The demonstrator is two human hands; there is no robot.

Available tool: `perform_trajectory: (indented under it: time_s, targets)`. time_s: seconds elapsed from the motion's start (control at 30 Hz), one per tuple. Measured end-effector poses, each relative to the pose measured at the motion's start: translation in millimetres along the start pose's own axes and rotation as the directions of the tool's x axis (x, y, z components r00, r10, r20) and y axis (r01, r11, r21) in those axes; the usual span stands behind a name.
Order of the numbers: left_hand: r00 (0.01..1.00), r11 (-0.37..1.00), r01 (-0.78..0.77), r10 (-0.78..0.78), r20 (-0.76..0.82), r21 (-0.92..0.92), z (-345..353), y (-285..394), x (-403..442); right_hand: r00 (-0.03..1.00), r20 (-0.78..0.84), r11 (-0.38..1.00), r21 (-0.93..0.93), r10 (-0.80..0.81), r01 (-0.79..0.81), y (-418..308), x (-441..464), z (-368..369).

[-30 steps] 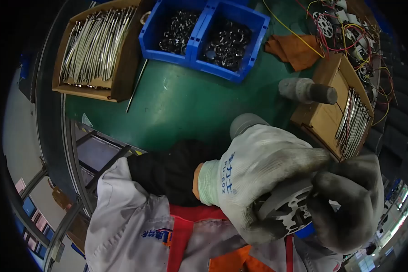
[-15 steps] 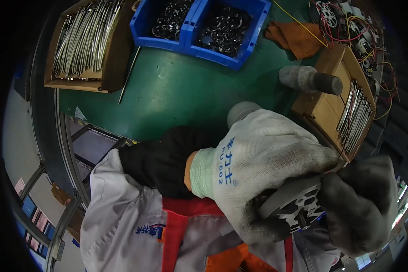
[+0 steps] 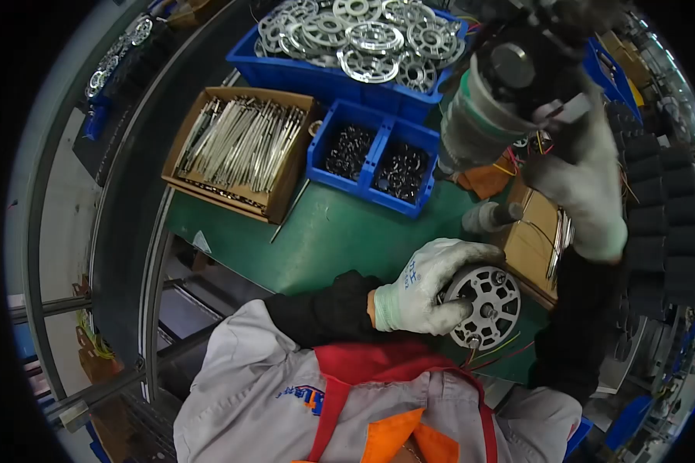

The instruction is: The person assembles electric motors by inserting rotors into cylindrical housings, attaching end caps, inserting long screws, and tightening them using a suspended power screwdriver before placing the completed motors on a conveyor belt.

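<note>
My left hand (image 3: pixel 439 287), in a white glove with grey fingertips, grips the edge of a round metal motor part (image 3: pixel 488 309) with a spoked face. Thin yellow and red wires hang below this part. My right hand (image 3: pixel 587 185), gloved too, is raised at the right, against a large dark tool (image 3: pixel 511 65) with a pale wrapped body. Its fingers are blurred and partly hidden behind the tool, so its grip is unclear. A grey cylindrical tool (image 3: pixel 486 218) lies between the two hands.
Behind are a blue crate (image 3: pixel 324 75) of metal discs and blue bins (image 3: pixel 359 187) of small dark parts. A cardboard box (image 3: pixel 274 202) of rods stands left, another box (image 3: pixel 529 251) right. An orange cloth (image 3: pixel 486 181) lies near the tool.
My right hand has left the round part and moved up to the large tool, which has come into view. My left hand still holds the part, its spoked face now turned up. The view has widened.
</note>
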State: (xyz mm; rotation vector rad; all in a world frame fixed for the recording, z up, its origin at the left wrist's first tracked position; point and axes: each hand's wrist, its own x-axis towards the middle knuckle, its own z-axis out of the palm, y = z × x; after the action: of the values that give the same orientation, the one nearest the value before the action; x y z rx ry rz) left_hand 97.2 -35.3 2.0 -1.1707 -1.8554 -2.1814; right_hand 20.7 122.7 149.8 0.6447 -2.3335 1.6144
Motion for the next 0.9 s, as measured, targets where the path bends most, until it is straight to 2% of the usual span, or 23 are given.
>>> perform_trajectory:
  time_s: [0.03,0.07,0.13,0.2,0.23,0.3,0.33,0.4,0.43,0.47,0.53,0.57,0.6,0.67,0.7,0.73,0.77,0.8,0.9]
  targets:
    - [0.999,0.999,-0.03,0.03,0.015,0.017,-1,3,1,0.997,0.077,0.981,0.192,-0.005,-0.01,8,8,14]
    - [1.0,1.0,0.026,-0.026,0.017,0.0,-1,4,0,0.988,0.155,0.927,0.372,-0.02,-0.04,15,12,32]
    - [0.995,0.994,0.095,-0.096,-0.003,-0.059,2,6,-1,0.951,0.309,0.883,0.44,0.024,-0.165,20,13,55]
    - [0.987,0.984,0.162,-0.161,0.021,-0.072,1,9,-1,0.977,0.203,0.946,0.324,-0.064,-0.006,9,9,60]
    - [0.989,0.982,0.145,-0.144,0.014,-0.123,2,8,-1,0.979,0.179,0.947,0.318,-0.093,0.032,-3,1,57]
    - [0.984,0.965,0.176,-0.172,0.038,-0.193,3,4,-3,0.99,0.125,0.883,0.47,-0.07,0.003,-26,-21,39]
    - [0.986,0.967,0.166,-0.166,0.014,-0.194,5,0,-5,0.988,0.092,0.875,0.479,-0.122,0.063,-27,-29,23]
    - [0.98,0.95,0.195,-0.196,0.021,-0.245,6,-1,-5,0.977,-0.205,0.771,0.614,-0.05,0.168,-52,-45,16]
    - [0.974,0.937,0.226,-0.221,0.047,-0.267,4,4,-3,0.991,-0.127,0.865,0.492,-0.045,0.102,-45,-60,-5]
    - [0.976,0.932,0.215,-0.212,0.041,-0.293,5,4,-4,0.99,-0.134,0.868,0.486,-0.038,0.098,-52,-66,-7]
    - [0.98,0.934,0.194,-0.194,0.031,-0.299,6,5,-2,0.985,-0.124,0.987,0.121,0.123,-0.108,-68,-78,-11]
    - [0.98,0.933,0.197,-0.193,0.04,-0.3,6,7,-2,0.98,-0.195,0.996,0.086,0.039,-0.022,-60,-83,-6]
    - [0.979,0.935,0.204,-0.203,0.033,-0.291,5,8,-2,0.979,-0.202,0.996,0.086,0.037,-0.02,-54,-84,3]
    - [0.977,0.937,0.21,-0.211,0.026,-0.279,4,12,-2,0.939,-0.276,0.961,0.121,-0.206,0.247,-44,-83,20]
    - [0.974,0.933,0.223,-0.224,0.029,-0.281,4,14,-2,0.942,-0.214,0.966,-0.057,-0.257,0.251,-41,-85,16]
    - [0.971,0.929,0.238,-0.239,0.031,-0.285,4,15,-2,0.942,-0.214,0.966,-0.055,-0.258,0.252,-45,-84,22]
    - [0.971,0.929,0.238,-0.239,0.03,-0.283,3,16,-2,0.937,-0.32,0.965,0.167,-0.141,0.202,-53,-81,31]
    - [0.972,0.934,0.232,-0.234,0.025,-0.271,3,17,-1,0.92,-0.393,0.908,0.385,-0.002,0.166,-57,-79,37]
    - [0.966,0.921,0.249,-0.258,0.012,-0.301,5,15,-3,0.942,-0.335,0.948,0.305,0.015,0.094,-50,-83,33]
